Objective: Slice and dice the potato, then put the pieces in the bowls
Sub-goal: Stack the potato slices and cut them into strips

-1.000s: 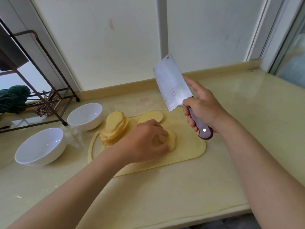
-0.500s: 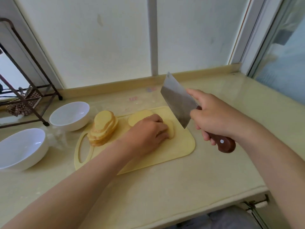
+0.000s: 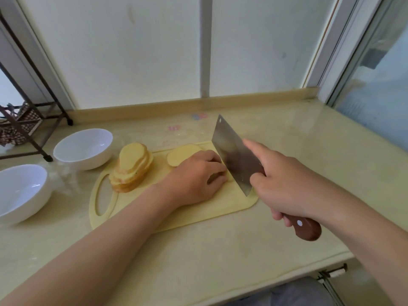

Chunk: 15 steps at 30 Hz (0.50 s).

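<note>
— Cleaver's come down since half a second ago, hasn't it?

— Yes. In the head view the broad steel cleaver [image 3: 234,155] has dropped from above the board to the middle of the frame. Its lower corner now meets the pale yellow plastic cutting board [image 3: 209,213], and the right hand [image 3: 284,186] has come lower with it.

— How does that hand hold it?

— Clamped round the dark wooden handle [image 3: 306,228], with the forefinger stretched out along the side of the blade. The handle's end sticks out below the fist, toward the lower right.

— And the left hand [image 3: 196,177]?

— Middle of the frame, fingers curled under and bearing down on a flat potato piece [image 3: 230,178]. Only a sliver of it shows between the fingertips and the blade. The knuckles sit right against the blade's flat.

— The rest of the potato?

— A leaning stack of round potato slices [image 3: 132,166] stands on the left part of the board, beside its oval handle slot. A single round slice [image 3: 181,154] lies flat at the board's far edge, just above the left hand.

— The bowls?

— Both are at the left of the frame on the beige stone-look counter [image 3: 220,261]. One white round ceramic bowl [image 3: 88,162] sits just beside the board's upper left corner. The second white bowl [image 3: 42,202] is lower and cut off by the left edge.

— Anything else?

— A dark metal rack [image 3: 33,120] at the upper left, and frosted window panes [image 3: 143,51] across the top.
</note>
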### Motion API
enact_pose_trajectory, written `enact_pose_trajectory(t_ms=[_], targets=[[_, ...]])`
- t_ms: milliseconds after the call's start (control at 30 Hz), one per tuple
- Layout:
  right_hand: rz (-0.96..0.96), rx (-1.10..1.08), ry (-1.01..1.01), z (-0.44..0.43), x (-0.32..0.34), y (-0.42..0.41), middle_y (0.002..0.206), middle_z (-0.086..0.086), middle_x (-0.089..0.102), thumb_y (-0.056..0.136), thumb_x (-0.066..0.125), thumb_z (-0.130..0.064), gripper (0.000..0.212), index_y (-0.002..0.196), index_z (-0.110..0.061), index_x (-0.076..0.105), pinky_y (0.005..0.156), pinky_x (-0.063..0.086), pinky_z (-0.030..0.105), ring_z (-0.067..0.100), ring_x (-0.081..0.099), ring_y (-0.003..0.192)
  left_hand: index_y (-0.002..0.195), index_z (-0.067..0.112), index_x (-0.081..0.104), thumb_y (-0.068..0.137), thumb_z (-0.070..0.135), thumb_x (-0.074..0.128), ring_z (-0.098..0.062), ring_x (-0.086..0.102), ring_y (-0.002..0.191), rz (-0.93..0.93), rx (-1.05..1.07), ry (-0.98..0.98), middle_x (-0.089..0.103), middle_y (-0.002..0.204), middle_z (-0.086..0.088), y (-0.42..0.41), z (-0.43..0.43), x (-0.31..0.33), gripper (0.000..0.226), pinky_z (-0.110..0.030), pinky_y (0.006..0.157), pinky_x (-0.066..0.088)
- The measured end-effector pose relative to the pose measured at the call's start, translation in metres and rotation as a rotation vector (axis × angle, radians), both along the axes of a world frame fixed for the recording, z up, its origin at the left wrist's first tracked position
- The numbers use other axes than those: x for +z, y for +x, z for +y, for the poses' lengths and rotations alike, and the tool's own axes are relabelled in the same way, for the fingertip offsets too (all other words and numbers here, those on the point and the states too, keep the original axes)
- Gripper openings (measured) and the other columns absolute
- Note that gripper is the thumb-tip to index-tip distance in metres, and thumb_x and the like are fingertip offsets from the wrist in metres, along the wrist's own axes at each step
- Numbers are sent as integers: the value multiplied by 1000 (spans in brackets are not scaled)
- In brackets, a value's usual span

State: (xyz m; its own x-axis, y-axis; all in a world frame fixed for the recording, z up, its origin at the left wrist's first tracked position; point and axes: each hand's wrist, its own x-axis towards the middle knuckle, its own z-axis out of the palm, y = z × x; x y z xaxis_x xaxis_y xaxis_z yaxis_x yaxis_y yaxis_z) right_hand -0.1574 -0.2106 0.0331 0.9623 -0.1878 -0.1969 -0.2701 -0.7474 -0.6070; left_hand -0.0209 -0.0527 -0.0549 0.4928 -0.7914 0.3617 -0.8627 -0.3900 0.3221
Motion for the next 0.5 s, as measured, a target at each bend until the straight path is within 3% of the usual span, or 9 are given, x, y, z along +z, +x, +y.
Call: enact_pose_trajectory(t_ms=[67, 167, 367, 500], targets=[[8, 3, -19, 1, 3, -7, 67, 4, 63, 101, 37, -18, 76, 159, -57, 7, 40, 49, 26, 11, 57, 34, 105, 12, 75, 89, 31, 61, -26, 60, 89, -6, -8, 25, 64, 103, -7, 1, -1, 1, 29, -34, 81, 51], [36, 14, -46, 4, 7, -18, 88, -6, 54, 103, 35, -21, 75, 158, -59, 2, 42, 51, 26, 10, 60, 38, 100, 11, 74, 90, 33, 59, -26, 58, 87, -14, -11, 47, 62, 101, -7, 4, -1, 1, 29, -36, 81, 49], [95, 42, -159, 6, 15, -32, 68, -7, 57, 105, 32, -25, 74, 156, -63, -6, 41, 50, 24, 11, 57, 36, 100, 11, 73, 91, 35, 57, -27, 59, 88, -24, -20, 61, 62, 102, -7, 6, -3, 0, 30, -37, 81, 50], [108, 48, -176, 8, 17, -31, 70, -6, 58, 104, 32, -25, 74, 156, -62, -5, 41, 52, 26, 13, 58, 39, 100, 11, 73, 91, 38, 52, -27, 59, 90, -36, -39, 63, 62, 104, -6, 8, -3, -1, 35, -36, 82, 50]])
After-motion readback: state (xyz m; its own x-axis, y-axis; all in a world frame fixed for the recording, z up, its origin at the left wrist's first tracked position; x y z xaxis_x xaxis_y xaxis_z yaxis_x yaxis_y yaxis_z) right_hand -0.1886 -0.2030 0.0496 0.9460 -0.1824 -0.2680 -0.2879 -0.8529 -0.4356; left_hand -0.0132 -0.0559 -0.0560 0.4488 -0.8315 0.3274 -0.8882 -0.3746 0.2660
